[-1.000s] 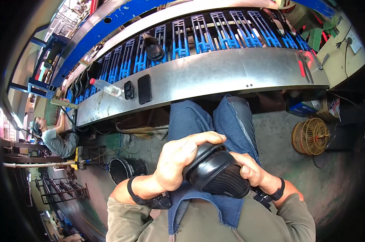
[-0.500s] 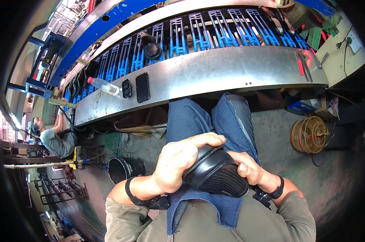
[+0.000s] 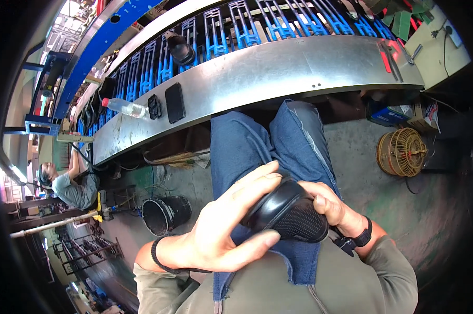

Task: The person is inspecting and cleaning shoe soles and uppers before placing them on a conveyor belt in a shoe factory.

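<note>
A black leather shoe point(image 3: 299, 217) with rows of small perforations is held above my lap. My left hand point(image 3: 231, 225) straddles its left end, the fingers stretched along the far side and the thumb on the near side. At the other end my right hand point(image 3: 328, 204) grips the shoe, its thumb bent over the upper and its other fingers partly hidden behind. The shoe's underside is out of sight. A blue denim apron point(image 3: 241, 141) covers my thighs below it.
Ahead runs a metal bench point(image 3: 257, 78) with a phone point(image 3: 175, 103), a small black object point(image 3: 154, 107), a plastic bottle point(image 3: 125, 108) and tools point(image 3: 391, 62). Behind it, a dark shoe point(image 3: 180, 51) rests on blue racks. A bucket point(image 3: 166, 213), a basket point(image 3: 402, 152) and a seated person point(image 3: 74, 183) are around.
My left hand has opened wider, its thumb moving out to the near side of the shoe. The right hand stays on the shoe. The view has shifted slightly.
</note>
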`<action>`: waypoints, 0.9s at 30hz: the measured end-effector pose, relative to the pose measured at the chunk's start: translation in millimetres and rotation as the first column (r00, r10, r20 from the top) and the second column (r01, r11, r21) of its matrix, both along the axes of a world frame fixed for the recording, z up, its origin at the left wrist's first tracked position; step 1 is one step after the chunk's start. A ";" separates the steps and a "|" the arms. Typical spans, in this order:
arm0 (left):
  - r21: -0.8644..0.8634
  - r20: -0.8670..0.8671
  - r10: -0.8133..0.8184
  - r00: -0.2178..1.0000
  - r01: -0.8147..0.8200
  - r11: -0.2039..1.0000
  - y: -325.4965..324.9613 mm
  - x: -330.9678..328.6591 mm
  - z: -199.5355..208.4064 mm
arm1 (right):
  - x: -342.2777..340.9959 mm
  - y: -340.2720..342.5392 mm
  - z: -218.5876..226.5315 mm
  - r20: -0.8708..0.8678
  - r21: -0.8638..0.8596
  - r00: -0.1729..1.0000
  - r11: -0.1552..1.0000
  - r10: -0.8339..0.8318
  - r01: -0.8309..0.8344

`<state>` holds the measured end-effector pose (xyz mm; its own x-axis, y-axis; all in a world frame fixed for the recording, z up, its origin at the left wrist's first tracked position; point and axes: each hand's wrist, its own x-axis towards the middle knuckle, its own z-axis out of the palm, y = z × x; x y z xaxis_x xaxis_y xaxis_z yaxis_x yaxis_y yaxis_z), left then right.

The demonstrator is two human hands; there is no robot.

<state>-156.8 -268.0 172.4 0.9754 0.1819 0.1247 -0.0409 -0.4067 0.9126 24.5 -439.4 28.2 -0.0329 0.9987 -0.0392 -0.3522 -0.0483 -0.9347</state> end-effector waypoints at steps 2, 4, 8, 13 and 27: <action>0.075 -0.026 -0.007 1.000 0.009 0.997 1.8 1.9 0.4 | -4.1 -2.4 -8.6 -0.040 -0.007 0.999 0.999 -0.033 0.033; 0.107 -0.030 -0.002 1.000 0.006 0.994 -2.7 -1.9 -7.7 | -7.0 -3.2 -7.9 -0.036 -0.003 0.996 0.997 -0.076 0.076; 0.139 0.006 0.144 0.989 -0.144 0.980 -16.0 -0.2 -21.5 | -11.0 -7.3 -14.8 -0.060 -0.031 0.991 0.993 -0.116 0.115; 0.369 0.115 0.273 0.955 -0.296 0.881 -30.6 15.2 -34.2 | -6.2 -13.1 -23.7 -0.079 -0.024 0.985 0.989 -0.150 0.149; 0.238 0.190 0.119 0.975 -0.163 0.957 -12.9 67.7 -25.0 | 10.3 -10.9 2.6 -0.668 -0.094 0.698 0.959 -0.259 0.266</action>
